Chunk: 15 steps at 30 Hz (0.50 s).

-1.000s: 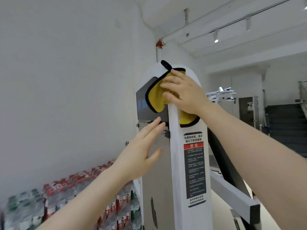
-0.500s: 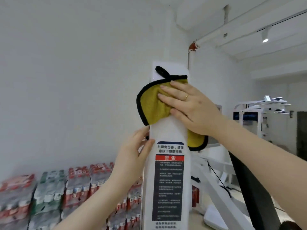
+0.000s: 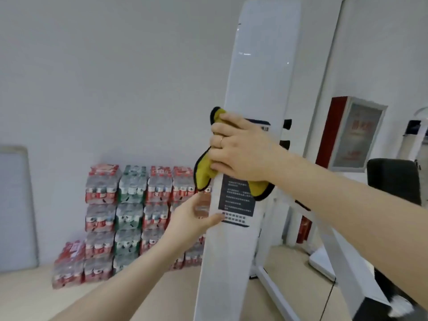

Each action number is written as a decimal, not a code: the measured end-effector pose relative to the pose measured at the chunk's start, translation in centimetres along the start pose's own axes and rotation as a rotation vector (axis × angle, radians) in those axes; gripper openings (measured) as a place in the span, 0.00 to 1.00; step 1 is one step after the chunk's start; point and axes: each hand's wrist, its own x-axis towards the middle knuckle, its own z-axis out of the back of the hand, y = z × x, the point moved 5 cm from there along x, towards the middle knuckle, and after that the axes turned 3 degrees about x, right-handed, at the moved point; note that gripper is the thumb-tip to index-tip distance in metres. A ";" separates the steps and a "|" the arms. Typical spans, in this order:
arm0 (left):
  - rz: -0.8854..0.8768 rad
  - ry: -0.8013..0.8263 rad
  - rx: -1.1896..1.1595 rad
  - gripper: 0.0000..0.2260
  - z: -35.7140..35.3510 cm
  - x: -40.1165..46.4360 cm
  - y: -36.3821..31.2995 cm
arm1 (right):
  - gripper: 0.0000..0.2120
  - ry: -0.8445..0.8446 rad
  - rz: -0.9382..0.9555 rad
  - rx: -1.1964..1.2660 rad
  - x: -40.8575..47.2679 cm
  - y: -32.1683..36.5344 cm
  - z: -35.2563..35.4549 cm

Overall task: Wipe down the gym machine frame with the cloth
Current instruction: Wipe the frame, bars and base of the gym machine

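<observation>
The white upright column of the gym machine frame point(image 3: 259, 66) rises through the middle of the head view, with a dark warning label point(image 3: 236, 202) on its front. My right hand point(image 3: 240, 149) presses a yellow cloth with black trim point(image 3: 205, 174) flat against the column, over the top of the label. The cloth sticks out past the column's left edge and below my palm. My left hand point(image 3: 194, 216) rests on the column's left edge just under the cloth, fingers apart, thumb near the label's lower corner.
Stacked shrink-wrapped packs of bottled water point(image 3: 129, 205) stand against the white wall at the left. A grey panel point(image 3: 16, 205) leans at the far left. A red cabinet point(image 3: 347, 135), a black seat pad point(image 3: 393, 181) and white slanted frame bars point(image 3: 342, 251) lie to the right.
My right hand has slid the cloth down the column from near its top onto the label. My left hand has moved down along the left edge. The view has tilted downward.
</observation>
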 end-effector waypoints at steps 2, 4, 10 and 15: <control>0.056 0.003 0.001 0.14 -0.6 -0.9 2.3 | 0.18 -0.009 -0.054 -0.023 0.6 -0.2 -0.1; 0.112 0.018 -0.004 0.15 -1.4 -2.0 4.5 | 0.18 -0.006 -0.095 -0.037 0.1 1.7 -0.9; 0.240 0.180 0.039 0.12 -4.3 -5.5 11.1 | 0.14 0.172 0.131 0.045 -5.3 15.9 -7.2; 0.240 0.332 -0.181 0.17 -4.4 -6.8 14.0 | 0.16 0.040 0.058 -0.012 -4.3 14.5 -6.7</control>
